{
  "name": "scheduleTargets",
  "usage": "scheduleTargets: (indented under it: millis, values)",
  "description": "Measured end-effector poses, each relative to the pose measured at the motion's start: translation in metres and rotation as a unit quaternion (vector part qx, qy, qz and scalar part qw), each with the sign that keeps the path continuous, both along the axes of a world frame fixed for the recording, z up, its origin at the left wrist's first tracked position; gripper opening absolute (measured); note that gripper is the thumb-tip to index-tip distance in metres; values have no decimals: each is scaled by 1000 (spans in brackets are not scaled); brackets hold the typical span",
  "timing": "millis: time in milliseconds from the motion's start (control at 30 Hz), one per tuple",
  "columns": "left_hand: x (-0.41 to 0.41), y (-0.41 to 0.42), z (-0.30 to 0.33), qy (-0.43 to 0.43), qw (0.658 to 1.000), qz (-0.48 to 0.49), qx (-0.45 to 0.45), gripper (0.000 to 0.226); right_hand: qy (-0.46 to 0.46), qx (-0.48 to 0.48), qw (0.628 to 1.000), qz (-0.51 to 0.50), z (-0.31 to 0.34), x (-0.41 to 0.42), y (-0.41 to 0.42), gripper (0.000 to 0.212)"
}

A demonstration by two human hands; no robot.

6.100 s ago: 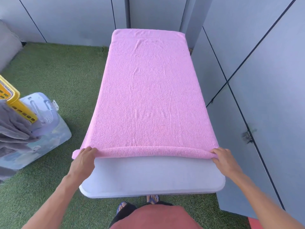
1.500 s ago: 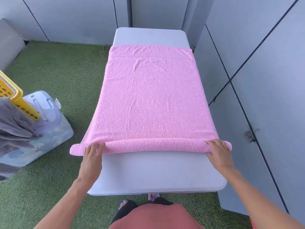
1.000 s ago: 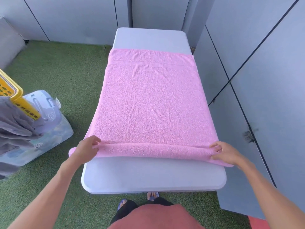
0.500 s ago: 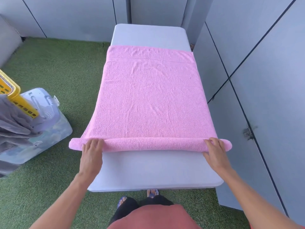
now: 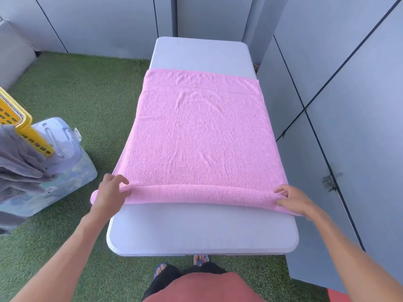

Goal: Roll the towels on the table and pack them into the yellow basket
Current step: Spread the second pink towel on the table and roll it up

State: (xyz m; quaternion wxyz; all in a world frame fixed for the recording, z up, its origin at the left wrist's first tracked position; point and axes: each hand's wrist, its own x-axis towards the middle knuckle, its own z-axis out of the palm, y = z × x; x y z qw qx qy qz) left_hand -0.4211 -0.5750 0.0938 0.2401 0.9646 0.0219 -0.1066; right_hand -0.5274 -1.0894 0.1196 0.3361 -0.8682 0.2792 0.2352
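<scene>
A pink towel [image 5: 200, 136] lies lengthwise on the white table [image 5: 202, 232]. Its near end is wound into a thick roll that spans the table's width. My left hand [image 5: 111, 191] grips the roll's left end, which sticks out past the table edge. My right hand [image 5: 292, 199] pinches the roll's right end at the table's right edge. The yellow basket [image 5: 24, 125] shows only as a corner at the far left, with grey towels [image 5: 17, 162] draped beside it.
A clear plastic bin with a pale lid [image 5: 63, 153] stands on the green artificial grass [image 5: 76, 94] left of the table. Grey wall panels [image 5: 349, 105] run close along the table's right side and behind it.
Over the last six seconds the roll has grown thicker and the towel's far edge has slid toward me, baring the table's far end. My fingers have shifted from flat on the roll to gripping its ends.
</scene>
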Motion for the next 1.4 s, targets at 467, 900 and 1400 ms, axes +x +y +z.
scheduleTargets:
  millis: [467,900,1400]
  values:
    - [-15,-25,-27,-99,977,-136,129,40,-108,-312,934,138,-34,-25,36,39]
    - [10,-5,-6,66,996,-20,-59,31,-2,-30,1000,-4,1,-5,5,44]
    - [-13,-25,-24,-85,983,-128,96,40,-109,-316,930,151,-37,-16,39,43]
